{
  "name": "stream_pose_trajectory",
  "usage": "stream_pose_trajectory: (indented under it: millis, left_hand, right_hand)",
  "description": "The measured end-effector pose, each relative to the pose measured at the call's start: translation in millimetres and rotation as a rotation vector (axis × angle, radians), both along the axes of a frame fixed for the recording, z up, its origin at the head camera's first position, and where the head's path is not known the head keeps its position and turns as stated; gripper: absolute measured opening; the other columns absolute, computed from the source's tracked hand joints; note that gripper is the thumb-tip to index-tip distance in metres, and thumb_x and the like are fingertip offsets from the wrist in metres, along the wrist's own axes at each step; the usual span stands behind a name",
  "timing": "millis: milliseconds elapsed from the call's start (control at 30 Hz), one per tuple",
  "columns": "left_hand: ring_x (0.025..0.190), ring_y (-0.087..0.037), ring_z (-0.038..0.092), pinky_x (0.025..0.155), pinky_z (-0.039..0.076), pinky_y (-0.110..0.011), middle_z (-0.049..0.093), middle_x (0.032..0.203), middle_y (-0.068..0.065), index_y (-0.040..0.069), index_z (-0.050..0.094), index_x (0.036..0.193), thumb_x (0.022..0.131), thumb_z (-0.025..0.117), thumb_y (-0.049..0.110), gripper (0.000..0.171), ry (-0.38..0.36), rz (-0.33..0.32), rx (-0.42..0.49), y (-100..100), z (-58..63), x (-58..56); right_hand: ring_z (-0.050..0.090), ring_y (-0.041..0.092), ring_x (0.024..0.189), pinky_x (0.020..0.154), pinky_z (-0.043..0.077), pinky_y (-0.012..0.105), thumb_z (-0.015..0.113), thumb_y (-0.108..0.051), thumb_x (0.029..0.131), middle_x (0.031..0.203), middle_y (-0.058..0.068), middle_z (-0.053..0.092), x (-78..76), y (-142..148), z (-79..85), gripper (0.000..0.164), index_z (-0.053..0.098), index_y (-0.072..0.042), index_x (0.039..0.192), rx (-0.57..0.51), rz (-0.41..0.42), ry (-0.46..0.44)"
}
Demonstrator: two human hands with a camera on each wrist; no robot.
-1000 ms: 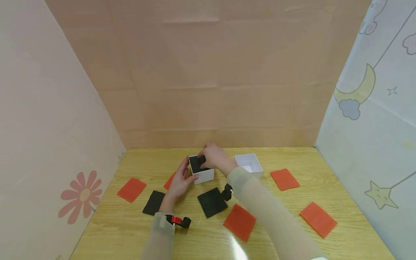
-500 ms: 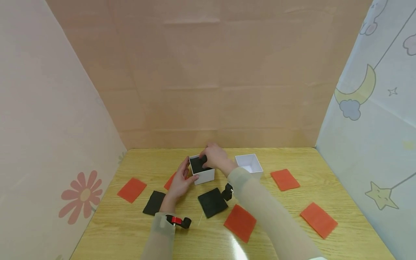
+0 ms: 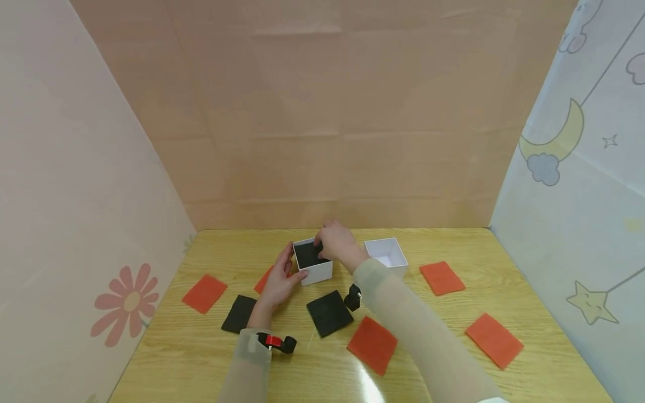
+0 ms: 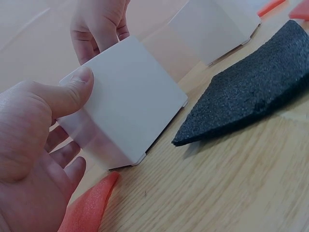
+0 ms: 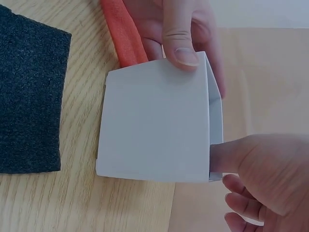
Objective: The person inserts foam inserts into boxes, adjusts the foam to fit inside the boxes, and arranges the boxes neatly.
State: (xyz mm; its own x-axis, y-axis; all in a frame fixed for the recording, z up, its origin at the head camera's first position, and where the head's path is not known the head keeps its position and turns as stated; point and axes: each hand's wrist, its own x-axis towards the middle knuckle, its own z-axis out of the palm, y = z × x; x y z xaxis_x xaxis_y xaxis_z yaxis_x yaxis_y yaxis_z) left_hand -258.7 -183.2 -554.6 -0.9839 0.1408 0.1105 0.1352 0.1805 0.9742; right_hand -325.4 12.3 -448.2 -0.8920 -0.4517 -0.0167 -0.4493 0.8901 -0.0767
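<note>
A white open-topped box (image 3: 317, 273) stands at the back middle of the table, with a black foam square (image 3: 307, 254) inside it. My left hand (image 3: 277, 284) grips the box's left side, thumb against the front face and fingers behind. From the right, my right hand (image 3: 339, 243) reaches over the rim, its fingertips down at the foam's right edge. In the right wrist view, one digit of the right hand (image 5: 270, 179) enters the opening while other fingers curl outside; I cannot tell whether they pinch the foam. The left wrist view shows the box's plain wall (image 4: 130, 96).
A second white box (image 3: 398, 257) stands to the right, nothing visible inside. Two black foam squares (image 3: 330, 313) (image 3: 239, 314) and several red ones, such as one near the front (image 3: 373, 345), lie around the table. A brown-covered wall (image 3: 322, 140) rises behind.
My right hand's fingertips have shifted slightly right across the foam, toward the box's right side, uncovering more black. The left hand and box have stayed put.
</note>
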Motion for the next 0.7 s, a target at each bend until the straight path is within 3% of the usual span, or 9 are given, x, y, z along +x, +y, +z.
stream_pose_trajectory:
  millis: [367,700]
  left_hand:
    - [0.162,-0.032,0.022,0.128,0.023,-0.047,0.021,0.176,-0.014,0.013,0.022,0.172,0.098,0.080,0.010,0.094,0.006,-0.001,0.007,0,0.3,-0.5]
    - [0.162,-0.033,0.019,0.129,0.020,-0.047,0.018,0.176,-0.018,0.007,0.018,0.172,0.098,0.076,0.001,0.094,0.018,0.006,0.015,4,3.5,0.3]
  right_hand:
    - [0.057,0.027,0.119,0.106,0.050,0.042,0.090,-0.032,0.090,0.122,0.006,0.065,3.1,-9,0.7,0.024,0.085,-0.025,0.111,-0.020,0.055,0.009]
    - [0.058,0.026,0.116,0.096,0.057,0.043,0.092,-0.032,0.087,0.118,0.006,0.065,3.2,-12,-7.2,0.023,0.086,-0.024,0.108,0.004,0.057,0.039]
